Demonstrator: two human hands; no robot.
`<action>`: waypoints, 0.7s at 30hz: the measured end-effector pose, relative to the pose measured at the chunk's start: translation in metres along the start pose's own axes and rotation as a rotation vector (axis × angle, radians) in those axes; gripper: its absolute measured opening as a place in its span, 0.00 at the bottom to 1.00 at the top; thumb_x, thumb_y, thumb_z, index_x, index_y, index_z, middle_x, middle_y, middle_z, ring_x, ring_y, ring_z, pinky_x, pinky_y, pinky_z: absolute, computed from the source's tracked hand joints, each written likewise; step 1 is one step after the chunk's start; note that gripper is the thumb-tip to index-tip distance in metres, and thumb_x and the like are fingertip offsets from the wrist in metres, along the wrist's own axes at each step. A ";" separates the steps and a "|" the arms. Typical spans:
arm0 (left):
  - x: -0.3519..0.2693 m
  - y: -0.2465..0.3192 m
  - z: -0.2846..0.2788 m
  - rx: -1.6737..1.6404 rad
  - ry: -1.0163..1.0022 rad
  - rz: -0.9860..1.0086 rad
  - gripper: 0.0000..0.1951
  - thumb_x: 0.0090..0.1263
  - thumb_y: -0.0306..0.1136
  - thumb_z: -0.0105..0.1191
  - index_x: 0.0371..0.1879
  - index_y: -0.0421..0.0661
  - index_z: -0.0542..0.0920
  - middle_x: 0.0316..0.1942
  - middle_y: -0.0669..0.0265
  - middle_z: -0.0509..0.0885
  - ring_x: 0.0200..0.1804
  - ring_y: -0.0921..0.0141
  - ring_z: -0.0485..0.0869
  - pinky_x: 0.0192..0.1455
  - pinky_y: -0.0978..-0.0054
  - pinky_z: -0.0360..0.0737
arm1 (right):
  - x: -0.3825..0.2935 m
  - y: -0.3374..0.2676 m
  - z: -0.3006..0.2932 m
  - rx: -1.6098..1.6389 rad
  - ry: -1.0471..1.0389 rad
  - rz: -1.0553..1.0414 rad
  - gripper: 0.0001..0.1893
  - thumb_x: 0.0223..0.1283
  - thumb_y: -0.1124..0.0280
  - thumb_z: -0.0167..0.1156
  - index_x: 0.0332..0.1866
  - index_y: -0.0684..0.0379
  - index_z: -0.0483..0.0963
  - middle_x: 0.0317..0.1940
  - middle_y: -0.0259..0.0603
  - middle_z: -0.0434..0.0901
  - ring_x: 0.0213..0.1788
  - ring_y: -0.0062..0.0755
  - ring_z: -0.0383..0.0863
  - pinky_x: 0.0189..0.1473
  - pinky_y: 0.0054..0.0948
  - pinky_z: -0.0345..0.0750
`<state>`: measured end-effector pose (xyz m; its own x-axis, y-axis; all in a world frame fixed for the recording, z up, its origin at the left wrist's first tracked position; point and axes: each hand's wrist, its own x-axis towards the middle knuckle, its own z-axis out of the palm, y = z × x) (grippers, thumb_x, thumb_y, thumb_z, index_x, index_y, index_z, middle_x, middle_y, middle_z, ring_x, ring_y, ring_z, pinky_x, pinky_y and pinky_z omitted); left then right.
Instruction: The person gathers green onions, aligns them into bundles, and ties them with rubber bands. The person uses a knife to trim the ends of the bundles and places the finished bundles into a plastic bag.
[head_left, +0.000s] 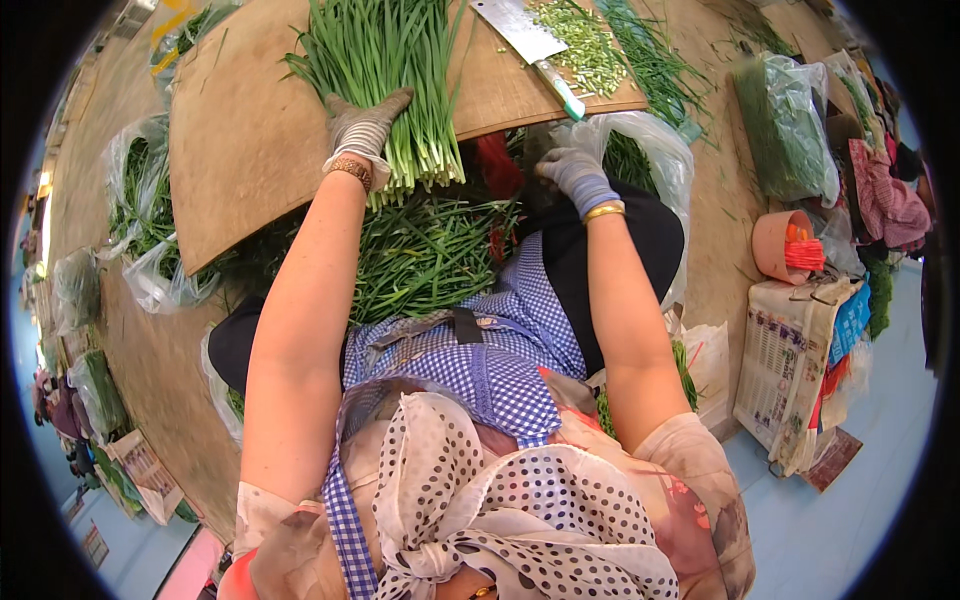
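Note:
My left hand (360, 131), in a soiled work glove, lies over the lower stalks of a thick bundle of garlic chives (390, 67) on a wooden board (240, 135). The cut stalk ends point towards me past the board's edge. My right hand (576, 174), gloved too, has its fingers curled beside a clear plastic bag (667, 150); whether it pinches anything is unclear. A cleaver (525, 34) rests on the board at the right, its handle towards me, beside chopped stalk ends (589, 52). Loose green leaves (427, 255) are heaped in my lap.
Plastic bags of greens (142, 195) stand left of the board. At the right are a bagged green bundle (784, 127), a pink bucket (776, 240) with red strips, and a paper-covered box (784, 367). Another person's checked sleeve (885, 187) shows at the far right.

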<state>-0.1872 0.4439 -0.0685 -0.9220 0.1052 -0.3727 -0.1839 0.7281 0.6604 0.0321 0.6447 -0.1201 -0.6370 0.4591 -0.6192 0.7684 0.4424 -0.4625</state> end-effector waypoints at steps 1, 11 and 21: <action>0.003 -0.001 0.001 -0.011 0.018 -0.004 0.65 0.40 0.54 0.73 0.70 0.33 0.44 0.68 0.41 0.58 0.68 0.53 0.64 0.70 0.66 0.63 | 0.002 0.004 0.006 -0.176 0.081 -0.007 0.16 0.54 0.57 0.58 0.44 0.53 0.80 0.46 0.42 0.81 0.50 0.43 0.80 0.53 0.37 0.75; -0.003 0.003 -0.008 -0.034 -0.041 -0.039 0.65 0.42 0.50 0.73 0.71 0.36 0.40 0.69 0.42 0.54 0.70 0.55 0.61 0.70 0.64 0.62 | 0.027 -0.012 0.062 -0.179 -0.007 -0.003 0.21 0.54 0.54 0.58 0.52 0.48 0.78 0.54 0.40 0.78 0.57 0.41 0.76 0.58 0.37 0.72; 0.007 -0.001 -0.006 -0.061 -0.052 -0.030 0.67 0.40 0.52 0.74 0.71 0.36 0.38 0.68 0.41 0.57 0.67 0.56 0.66 0.69 0.67 0.64 | 0.026 -0.026 0.082 0.117 0.159 0.005 0.27 0.56 0.45 0.56 0.53 0.54 0.77 0.55 0.45 0.77 0.58 0.42 0.74 0.60 0.34 0.69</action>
<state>-0.1951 0.4395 -0.0680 -0.8972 0.1204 -0.4249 -0.2328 0.6887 0.6867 0.0003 0.5816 -0.1764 -0.6276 0.5814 -0.5178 0.7677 0.3514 -0.5359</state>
